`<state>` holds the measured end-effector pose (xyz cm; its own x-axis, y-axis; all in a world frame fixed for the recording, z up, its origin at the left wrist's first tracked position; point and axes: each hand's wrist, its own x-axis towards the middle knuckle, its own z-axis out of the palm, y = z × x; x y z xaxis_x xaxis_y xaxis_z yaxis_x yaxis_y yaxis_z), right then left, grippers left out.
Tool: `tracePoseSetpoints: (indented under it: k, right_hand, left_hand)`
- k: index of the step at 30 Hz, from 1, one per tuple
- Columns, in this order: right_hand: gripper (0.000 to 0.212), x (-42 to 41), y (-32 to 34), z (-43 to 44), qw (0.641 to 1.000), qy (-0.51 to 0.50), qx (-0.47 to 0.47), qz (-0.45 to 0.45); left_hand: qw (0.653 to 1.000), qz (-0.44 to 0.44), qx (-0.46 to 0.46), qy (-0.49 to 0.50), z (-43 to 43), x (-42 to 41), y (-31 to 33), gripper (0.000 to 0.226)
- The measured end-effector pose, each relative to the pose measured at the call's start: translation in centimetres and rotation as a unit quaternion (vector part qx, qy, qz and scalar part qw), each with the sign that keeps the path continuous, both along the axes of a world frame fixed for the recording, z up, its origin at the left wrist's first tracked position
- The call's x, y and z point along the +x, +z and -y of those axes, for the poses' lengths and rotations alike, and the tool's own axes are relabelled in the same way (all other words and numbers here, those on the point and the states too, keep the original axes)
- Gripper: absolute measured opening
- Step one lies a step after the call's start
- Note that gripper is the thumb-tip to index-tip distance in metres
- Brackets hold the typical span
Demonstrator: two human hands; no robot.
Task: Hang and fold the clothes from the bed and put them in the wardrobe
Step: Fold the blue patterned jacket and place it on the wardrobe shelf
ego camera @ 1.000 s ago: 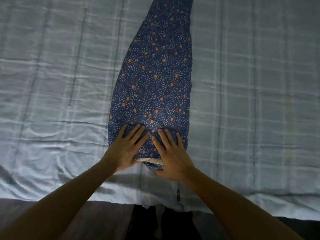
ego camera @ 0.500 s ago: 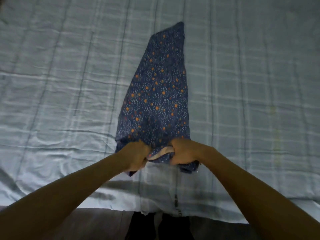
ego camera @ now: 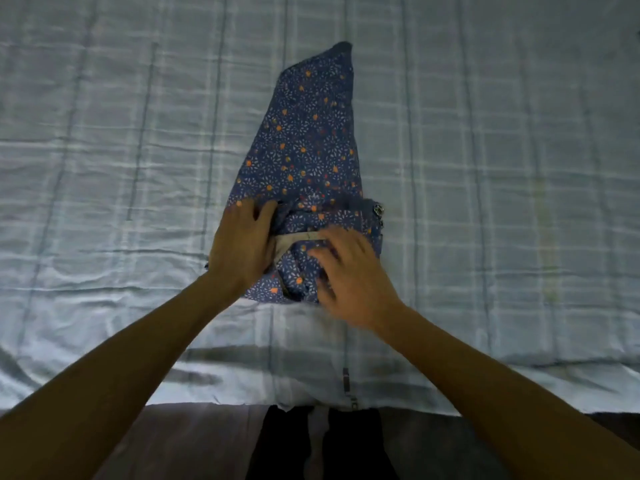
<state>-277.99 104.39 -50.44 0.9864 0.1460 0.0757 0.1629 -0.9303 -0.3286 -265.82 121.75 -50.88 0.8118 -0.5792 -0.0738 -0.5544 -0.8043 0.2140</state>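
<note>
A dark blue garment (ego camera: pixel 308 147) with small orange and white flowers lies lengthwise on the bed, tapering to a point at the far end. Its near end is rolled up into a thick fold, with a pale inner band showing. My left hand (ego camera: pixel 242 247) grips the left side of that roll, thumb tucked into the cloth. My right hand (ego camera: pixel 349 271) rests on the right part of the roll, fingers spread and blurred by motion. A small metal fastening (ego camera: pixel 378 210) shows at the roll's right edge.
The bed is covered by a pale blue checked sheet (ego camera: pixel 485 168), wrinkled on the left. Its near edge (ego camera: pixel 207 400) hangs over a dark floor, where my legs in dark trousers (ego camera: pixel 311 445) stand against it.
My hands went from lying flat on the garment's near end to gripping it and rolling it away from me. The garment now looks shorter, with a thicker roll.
</note>
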Motion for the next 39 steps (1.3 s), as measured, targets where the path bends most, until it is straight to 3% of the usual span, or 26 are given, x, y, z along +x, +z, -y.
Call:
tracePoseSetpoints:
  k: [4, 7, 9, 13, 15, 17, 20, 23, 25, 27, 29, 30, 31, 33, 34, 36, 39]
  right_hand:
    - [0.092, -1.8, -4.0, -1.1, 0.98, 0.042, -0.103, -0.163]
    - [0.094, 0.9, -5.0, -0.9, 0.974, 0.043, -0.08, -0.21]
    - [0.089, 2.7, -5.0, -0.6, 0.975, 0.048, -0.056, -0.21]
    - [0.088, 2.5, -3.9, -0.2, 0.979, 0.001, -0.002, -0.204]
    - [0.075, 1.2, -3.6, -0.6, 0.992, -0.021, -0.059, -0.105]
    - [0.063, 0.2, -4.3, -0.9, 0.991, -0.019, -0.114, -0.063]
    - [0.058, 1.5, -3.8, -0.7, 0.984, -0.069, -0.102, -0.126]
    - [0.037, 2.9, -0.9, 0.3, 0.976, -0.057, -0.043, -0.207]
    - [0.019, 3.5, 2.2, 1.3, 0.961, -0.018, 0.027, -0.275]
    - [0.021, 4.1, 4.9, 2.7, 0.908, 0.014, 0.071, -0.412]
    - [0.022, 5.0, 6.5, 3.6, 0.887, -0.026, 0.079, -0.454]
    - [0.019, 5.5, 6.7, 4.0, 0.913, -0.068, 0.062, -0.397]
    - [0.017, 6.0, 6.4, 4.4, 0.953, -0.112, 0.029, -0.28]
    - [0.034, 6.3, 4.9, 4.9, 0.984, -0.158, -0.026, -0.081]
    - [0.043, 6.1, 3.9, 4.8, 0.987, -0.152, -0.021, -0.038]
    - [0.048, 5.0, 1.7, 4.0, 0.995, -0.078, -0.02, -0.052]
    - [0.077, 2.4, -1.5, 2.3, 0.986, 0.007, -0.082, -0.148]
  left_hand:
    - [0.993, 0.083, -0.088, 0.007, -1.0, -2.5, -0.6, 0.043]
    - [0.966, 0.098, -0.118, -0.21, -2.4, -5.7, -2.1, 0.044]
    - [0.954, 0.079, -0.047, -0.287, -3.7, -7.0, -3.7, 0.051]
    - [0.978, 0.031, 0.053, -0.2, -3.3, -5.1, -5.7, 0.085]
    - [0.978, 0.014, 0.095, -0.185, -2.0, -3.5, -5.8, 0.102]
    - [0.978, -0.013, 0.118, -0.172, -0.9, -2.9, -5.7, 0.108]
    - [0.982, -0.039, 0.073, -0.167, -0.5, -2.8, -5.4, 0.088]
    - [0.982, -0.168, 0.004, -0.082, 0.1, -2.4, -2.6, 0.038]
    - [0.949, -0.307, 0.031, -0.069, 1.0, -1.6, 0.3, 0.009]
    - [0.88, -0.462, 0.086, -0.065, 1.9, -0.3, 3.7, 0.014]
    - [0.854, -0.511, 0.09, -0.042, 2.0, 1.4, 5.6, 0.01]
    - [0.872, -0.486, 0.056, -0.022, 1.9, 2.2, 5.8, 0.005]
    - [0.913, -0.407, 0.011, -0.003, 1.6, 3.0, 5.1, 0.012]
    - [0.988, -0.139, -0.063, 0.015, 0.8, 4.1, 3.4, 0.041]
    - [0.996, -0.023, -0.088, 0.013, 0.3, 4.1, 2.4, 0.045]
    - [0.991, 0.059, -0.118, -0.021, -0.4, 2.8, 0.9, 0.039]
    - [0.99, 0.013, -0.038, -0.133, -1.4, -1.0, -2.4, 0.06]
